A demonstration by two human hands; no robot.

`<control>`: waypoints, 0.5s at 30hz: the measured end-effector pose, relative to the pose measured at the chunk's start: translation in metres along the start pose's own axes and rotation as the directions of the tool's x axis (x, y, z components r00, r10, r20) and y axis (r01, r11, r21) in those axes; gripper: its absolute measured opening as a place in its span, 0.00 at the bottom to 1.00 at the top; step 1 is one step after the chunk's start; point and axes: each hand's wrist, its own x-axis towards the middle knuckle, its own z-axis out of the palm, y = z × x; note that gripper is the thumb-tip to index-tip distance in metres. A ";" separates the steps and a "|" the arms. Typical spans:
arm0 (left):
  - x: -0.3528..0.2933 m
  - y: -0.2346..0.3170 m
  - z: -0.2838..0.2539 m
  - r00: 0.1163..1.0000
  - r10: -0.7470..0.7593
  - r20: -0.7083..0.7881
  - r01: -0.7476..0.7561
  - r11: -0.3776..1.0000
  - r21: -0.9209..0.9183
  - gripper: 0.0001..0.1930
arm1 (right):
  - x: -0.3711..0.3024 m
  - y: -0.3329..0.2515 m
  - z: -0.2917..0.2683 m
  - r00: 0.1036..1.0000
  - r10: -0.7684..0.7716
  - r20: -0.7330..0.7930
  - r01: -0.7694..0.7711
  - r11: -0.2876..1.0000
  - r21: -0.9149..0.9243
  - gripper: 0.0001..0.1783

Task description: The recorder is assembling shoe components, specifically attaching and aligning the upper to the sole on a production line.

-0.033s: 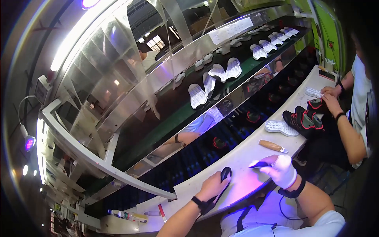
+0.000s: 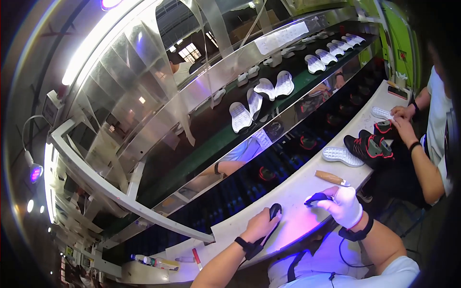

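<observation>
My left hand [image 2: 257, 226] is bare and closed around a slim black object [image 2: 275, 210] with a rounded end, above the pale bench. I cannot make out what kind of thing it is. To its right, my right hand [image 2: 343, 207], in a white glove, pinches a small dark object [image 2: 316, 198] tinted blue by purple light. The two hands are apart. Beyond the gloved hand, a wooden-handled knife [image 2: 331, 178] with a short blade lies on the bench. Past it rest a white shoe sole [image 2: 342, 156] and black shoe uppers with red trim [image 2: 367, 145].
A curved white bench [image 2: 293, 185] runs beneath my hands. Behind it is a dark conveyor with shoes, and above that a green belt [image 2: 204, 156] carries white soles [image 2: 240, 116]. A red-handled tool [image 2: 197, 258] and bottles [image 2: 153, 261] lie at left. A co-worker's hands [image 2: 403, 120] work at right.
The dark object in my right hand has turned, and more of its dark side shows. My left hand has barely moved.
</observation>
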 end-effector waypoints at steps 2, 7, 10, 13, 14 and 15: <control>0.007 0.002 0.005 0.994 -0.095 0.048 0.092 0.994 0.052 0.23 | 0.003 -0.006 -0.004 0.995 0.088 0.041 -0.088 0.996 -0.019 0.14; -0.029 0.016 0.014 0.923 0.054 -0.382 -0.195 0.920 -0.341 0.22 | -0.035 0.033 0.014 0.974 0.199 -0.111 -0.184 0.974 0.134 0.15; -0.047 0.019 0.042 0.770 0.104 -0.629 -0.510 0.693 -0.510 0.25 | -0.047 0.046 0.026 0.970 0.171 -0.174 -0.148 0.979 0.141 0.14; -0.053 0.034 0.079 0.814 0.021 -0.580 -0.510 0.502 -0.698 0.28 | -0.045 0.044 0.032 0.934 0.246 -0.258 -0.153 0.930 0.335 0.17; -0.053 0.036 0.088 0.851 -0.020 -0.525 -0.453 0.479 -0.752 0.28 | -0.041 0.043 0.034 0.935 0.250 -0.250 -0.159 0.929 0.335 0.17; -0.051 0.041 0.090 0.796 0.027 -0.604 -0.564 0.394 -0.726 0.28 | -0.039 0.042 0.033 0.925 0.260 -0.276 -0.157 0.925 0.346 0.18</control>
